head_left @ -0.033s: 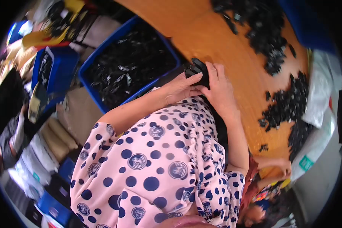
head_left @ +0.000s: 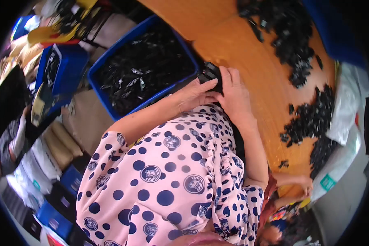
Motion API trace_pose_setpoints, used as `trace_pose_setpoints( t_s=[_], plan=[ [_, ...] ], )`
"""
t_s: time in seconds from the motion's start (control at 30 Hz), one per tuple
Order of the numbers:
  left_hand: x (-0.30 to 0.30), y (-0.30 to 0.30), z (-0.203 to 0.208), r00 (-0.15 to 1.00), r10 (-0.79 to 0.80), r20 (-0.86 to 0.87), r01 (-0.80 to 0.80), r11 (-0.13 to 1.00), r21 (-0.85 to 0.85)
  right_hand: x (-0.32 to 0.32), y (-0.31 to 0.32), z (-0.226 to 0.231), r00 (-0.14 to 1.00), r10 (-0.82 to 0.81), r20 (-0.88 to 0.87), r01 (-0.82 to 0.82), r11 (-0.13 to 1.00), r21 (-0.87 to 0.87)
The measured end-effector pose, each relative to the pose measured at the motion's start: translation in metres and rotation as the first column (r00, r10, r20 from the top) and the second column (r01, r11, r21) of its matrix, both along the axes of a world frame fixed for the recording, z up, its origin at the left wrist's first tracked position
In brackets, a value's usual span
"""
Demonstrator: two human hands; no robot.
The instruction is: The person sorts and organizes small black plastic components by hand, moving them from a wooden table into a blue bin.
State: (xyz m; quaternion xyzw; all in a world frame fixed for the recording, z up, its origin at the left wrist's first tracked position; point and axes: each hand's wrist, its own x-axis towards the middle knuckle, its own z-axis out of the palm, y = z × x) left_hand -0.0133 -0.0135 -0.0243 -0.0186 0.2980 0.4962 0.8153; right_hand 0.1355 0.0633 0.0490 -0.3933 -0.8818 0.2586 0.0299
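Observation:
At the edge of the orange-brown table [head_left: 266,110], my left hand [head_left: 196,95] and my right hand [head_left: 237,98] are close together in front of my body. Both are closed around several small black plastic pieces [head_left: 210,70], which poke out past the fingertips. The left thumb presses against them from the side; the right fingers wrap over their far side. How the pieces lie inside the palms is hidden. Just left of my hands stands a blue bin [head_left: 97,90] filled with loose black pieces [head_left: 143,65].
Black pieces lie heaped on the table in a far pile [head_left: 291,37] and a right pile [head_left: 309,117]. White plastic bags [head_left: 343,110] line its right edge. A co-worker's hand [head_left: 302,184] shows at the lower right. Another blue bin [head_left: 71,71] and stacked bags [head_left: 39,164] are at left.
The view has shifted slightly, so the table and bins sit a little lower and to the right. My hands keep nearly the same grip on the black pieces.

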Motion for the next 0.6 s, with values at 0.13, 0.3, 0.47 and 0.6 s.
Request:
trace_pose_setpoints(
  t_s=[0.13, 0.3, 0.47, 0.6],
  plan=[
    [-0.059, -0.033, -0.003, 0.949, 0.314, 0.008, -0.314, 0.948, 0.045, -0.075, 0.0, -0.024, 0.934, 0.274, -0.228, -0.268, 0.962, 0.059],
    [-0.131, -0.084, -0.059, 0.895, 0.418, -0.159, -0.405, 0.908, 0.105, -0.103, -0.006, -0.027, 0.858, 0.393, -0.331, -0.42, 0.908, -0.011],
    [-0.197, -0.119, -0.102, 0.079, -0.142, -0.987, -0.251, 0.955, -0.157, -0.038, 0.008, 0.0, 0.9, 0.145, -0.411, -0.14, 0.989, 0.043],
    [-0.16, -0.03, -0.028, -0.476, 0.28, -0.834, 0.104, 0.959, 0.263, 0.045, 0.005, -0.001, 0.876, -0.268, -0.4, 0.333, 0.938, 0.101]
  ],
)
